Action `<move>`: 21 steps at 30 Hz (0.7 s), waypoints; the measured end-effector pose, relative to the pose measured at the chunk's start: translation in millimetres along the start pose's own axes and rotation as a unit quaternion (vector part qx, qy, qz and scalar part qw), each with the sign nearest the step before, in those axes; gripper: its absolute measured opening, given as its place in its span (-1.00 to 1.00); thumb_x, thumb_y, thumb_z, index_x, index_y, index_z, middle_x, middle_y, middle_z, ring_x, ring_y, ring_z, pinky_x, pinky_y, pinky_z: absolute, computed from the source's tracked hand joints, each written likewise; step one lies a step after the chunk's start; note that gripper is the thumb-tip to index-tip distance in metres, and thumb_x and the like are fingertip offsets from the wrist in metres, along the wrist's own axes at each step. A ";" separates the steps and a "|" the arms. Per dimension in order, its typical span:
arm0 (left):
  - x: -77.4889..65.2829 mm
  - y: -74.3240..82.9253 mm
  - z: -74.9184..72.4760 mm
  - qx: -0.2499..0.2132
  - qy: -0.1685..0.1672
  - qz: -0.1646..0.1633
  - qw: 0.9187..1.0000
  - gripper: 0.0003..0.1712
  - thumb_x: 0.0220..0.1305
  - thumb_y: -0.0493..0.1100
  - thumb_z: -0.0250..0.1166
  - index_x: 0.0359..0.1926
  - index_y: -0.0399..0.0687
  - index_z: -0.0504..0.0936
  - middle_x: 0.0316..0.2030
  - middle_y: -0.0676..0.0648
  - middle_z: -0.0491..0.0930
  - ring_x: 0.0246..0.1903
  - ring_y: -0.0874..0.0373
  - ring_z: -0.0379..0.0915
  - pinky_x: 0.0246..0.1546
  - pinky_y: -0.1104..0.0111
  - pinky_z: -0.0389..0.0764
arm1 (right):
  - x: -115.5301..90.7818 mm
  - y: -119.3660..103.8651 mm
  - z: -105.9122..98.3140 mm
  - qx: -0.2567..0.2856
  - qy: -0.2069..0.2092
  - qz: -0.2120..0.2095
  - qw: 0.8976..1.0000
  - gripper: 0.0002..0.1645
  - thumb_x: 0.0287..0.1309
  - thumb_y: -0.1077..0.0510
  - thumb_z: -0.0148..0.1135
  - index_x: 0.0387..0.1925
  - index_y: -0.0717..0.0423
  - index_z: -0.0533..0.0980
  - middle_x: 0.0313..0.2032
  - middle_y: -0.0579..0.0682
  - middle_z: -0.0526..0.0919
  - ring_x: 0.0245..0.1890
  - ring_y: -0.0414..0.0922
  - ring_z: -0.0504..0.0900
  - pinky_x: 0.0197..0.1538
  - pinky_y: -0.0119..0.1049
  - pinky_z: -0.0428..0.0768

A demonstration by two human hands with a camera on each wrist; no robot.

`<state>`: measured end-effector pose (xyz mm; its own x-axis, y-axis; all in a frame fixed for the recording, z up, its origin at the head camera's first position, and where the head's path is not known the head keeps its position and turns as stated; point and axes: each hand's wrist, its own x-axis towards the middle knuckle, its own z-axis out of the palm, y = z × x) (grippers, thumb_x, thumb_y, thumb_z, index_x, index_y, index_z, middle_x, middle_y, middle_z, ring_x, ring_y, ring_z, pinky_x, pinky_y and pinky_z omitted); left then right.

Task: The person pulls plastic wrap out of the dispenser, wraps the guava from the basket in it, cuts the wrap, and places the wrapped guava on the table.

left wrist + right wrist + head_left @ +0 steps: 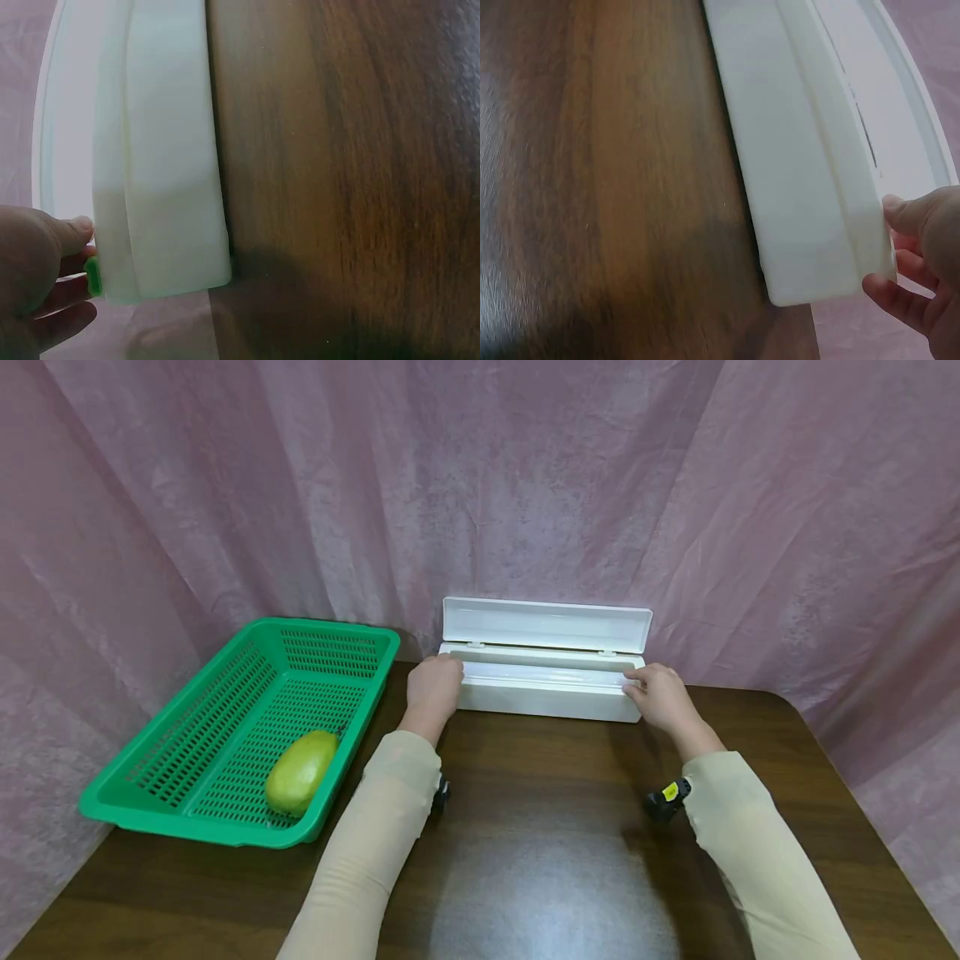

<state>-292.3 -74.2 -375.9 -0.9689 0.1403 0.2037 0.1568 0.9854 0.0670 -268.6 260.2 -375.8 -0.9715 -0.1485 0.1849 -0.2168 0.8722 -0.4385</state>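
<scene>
A long white cling film box (547,701) stands at the back of the table with its hinged lid (546,623) raised. A shiny roll (543,674), which looks like cling film, lies inside it. My left hand (435,689) grips the box's left end. In the left wrist view, a small green piece (92,276) shows between the fingers and the box; what it belongs to is hidden. At the right end, my right hand (662,695) holds the box, with its thumb near the top edge and a fingertip (877,285) on the corner.
On the left sits a green slotted plastic basket (360,743), holding a yellow-green oval fruit (302,772). Pink curtains (480,485) hang right behind the box. The brown wooden table (540,827) stretches forward of it.
</scene>
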 end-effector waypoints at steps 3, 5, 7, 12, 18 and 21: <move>-0.6 2.1 1.2 0.021 0.000 0.012 1.000 -0.85 0.25 -0.27 0.23 -0.23 0.00 0.70 -0.25 -0.08 0.62 -0.23 -0.01 0.55 -0.31 0.15 0.65 | -0.7 -0.3 0.6 0.010 0.005 0.014 1.000 -0.62 0.29 0.25 0.07 0.04 0.43 0.49 -0.02 0.41 0.49 -0.01 0.26 0.43 0.09 0.12 0.38; -0.6 3.5 3.0 0.033 0.001 0.022 0.999 -0.83 0.22 -0.33 0.23 -0.23 -0.03 0.68 -0.25 -0.09 0.62 -0.24 -0.02 0.56 -0.32 0.15 0.65 | -1.2 -0.4 0.8 0.014 0.011 0.024 1.000 -0.64 0.28 0.25 0.06 0.01 0.42 0.52 -0.04 0.40 0.49 -0.02 0.26 0.43 0.08 0.11 0.38; -0.5 4.3 4.8 0.041 0.002 0.029 0.999 -0.82 0.22 -0.35 0.21 -0.22 -0.06 0.67 -0.24 -0.09 0.62 -0.24 -0.02 0.56 -0.33 0.15 0.65 | -1.2 0.2 1.3 0.017 0.019 0.028 0.999 -0.68 0.27 0.26 0.06 -0.05 0.41 0.55 -0.07 0.39 0.51 -0.04 0.25 0.43 0.06 0.10 0.38; 0.6 4.5 6.4 0.055 0.006 0.036 0.998 -0.82 0.26 -0.32 0.18 -0.15 -0.09 0.63 -0.21 -0.09 0.60 -0.23 -0.02 0.56 -0.32 0.15 0.66 | 1.3 1.9 3.3 0.018 0.040 0.019 0.999 -0.75 0.25 0.27 0.08 -0.20 0.40 0.57 -0.16 0.36 0.55 -0.11 0.23 0.45 0.03 0.08 0.39; 1.2 1.8 4.7 0.053 0.007 0.036 0.998 -0.83 0.31 -0.31 0.13 -0.13 -0.12 0.59 -0.18 -0.10 0.60 -0.20 -0.02 0.57 -0.30 0.16 0.66 | 5.4 4.3 7.9 -0.003 0.061 0.014 0.998 -0.76 0.25 0.29 0.04 -0.26 0.43 0.56 -0.19 0.35 0.57 -0.10 0.26 0.45 0.06 0.09 0.38; 0.9 0.0 4.4 0.049 0.013 0.036 0.998 -0.84 0.33 -0.31 0.10 -0.14 -0.14 0.58 -0.18 -0.11 0.62 -0.21 -0.02 0.58 -0.29 0.15 0.66 | 5.2 4.2 9.3 -0.010 0.066 0.016 0.998 -0.75 0.25 0.30 0.02 -0.25 0.44 0.55 -0.17 0.37 0.56 -0.07 0.28 0.44 0.08 0.10 0.37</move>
<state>-294.1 -73.7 -380.0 -0.9500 0.2106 0.2305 0.2057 0.9776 -0.0452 -275.5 258.8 -384.9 -0.9563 -0.0590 0.2865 -0.1830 0.8846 -0.4289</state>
